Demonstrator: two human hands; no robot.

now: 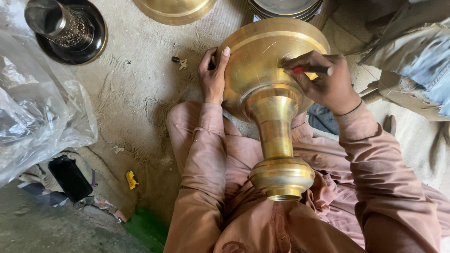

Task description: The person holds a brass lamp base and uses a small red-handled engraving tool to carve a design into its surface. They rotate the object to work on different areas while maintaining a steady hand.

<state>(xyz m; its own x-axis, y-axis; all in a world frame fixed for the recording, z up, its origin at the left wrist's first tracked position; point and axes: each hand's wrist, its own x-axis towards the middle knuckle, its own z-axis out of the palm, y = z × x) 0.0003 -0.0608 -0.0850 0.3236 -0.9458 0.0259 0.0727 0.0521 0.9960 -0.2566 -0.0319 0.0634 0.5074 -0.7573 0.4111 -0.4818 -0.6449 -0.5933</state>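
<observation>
— Brass stand [274, 100], where does it lie?
— Across the person's lap, wide dish end away from the body, threaded foot toward it.
— The left hand [212, 77]?
— Its grip clasps the dish's left rim, thumb on the face.
— And the right hand [328, 82]?
— Its grip is closed narrow around a red-tipped pen [310, 70], tip touching the dish.
— What's around?
— A dark patterned metal vessel [65, 28] far left on the floor, crumpled clear plastic [33, 103] below it, stacked plates [286, 8] at the top.

Left hand [213, 75] steadying brass pedestal vessel [269, 93] on lap, right hand [326, 79] pressing red-tipped marker [309, 70] to it
</observation>
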